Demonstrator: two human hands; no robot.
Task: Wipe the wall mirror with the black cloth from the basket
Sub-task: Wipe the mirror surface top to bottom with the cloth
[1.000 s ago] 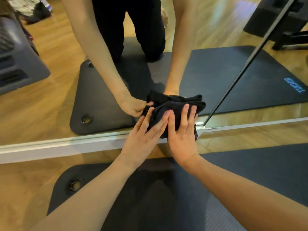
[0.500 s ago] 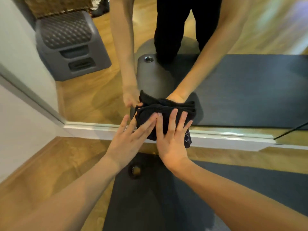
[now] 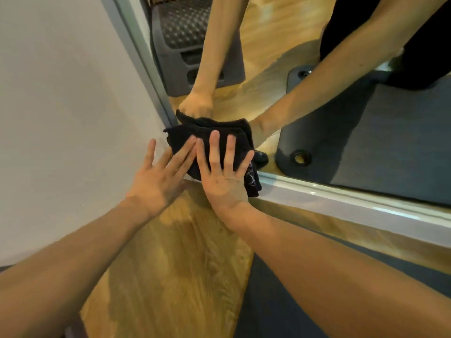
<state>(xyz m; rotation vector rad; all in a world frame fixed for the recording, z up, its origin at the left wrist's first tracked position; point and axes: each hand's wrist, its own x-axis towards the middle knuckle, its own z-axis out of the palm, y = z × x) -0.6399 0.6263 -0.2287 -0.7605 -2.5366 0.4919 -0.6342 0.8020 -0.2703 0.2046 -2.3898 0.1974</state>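
A bunched black cloth [image 3: 185, 140] is pressed against the wall mirror [image 3: 280, 76] at its bottom left corner, where the grey frame meets the white wall. My right hand [image 3: 224, 172] lies flat on the cloth with fingers spread. My left hand [image 3: 161, 174] is beside it, fingertips on the cloth's left part, palm over the wall. The mirror shows the reflection of both arms and the cloth.
A white wall [image 3: 61, 106] fills the left. The mirror's pale bottom ledge [image 3: 341, 203] runs to the right. Below are a wooden floor [image 3: 170, 264] and a dark exercise mat [image 3: 268, 301]. A grey step stool [image 3: 185, 40] is seen in the reflection.
Both hands have slid the cloth leftward along the bottom of the mirror, from near the middle to its left corner. The view has turned left with them.
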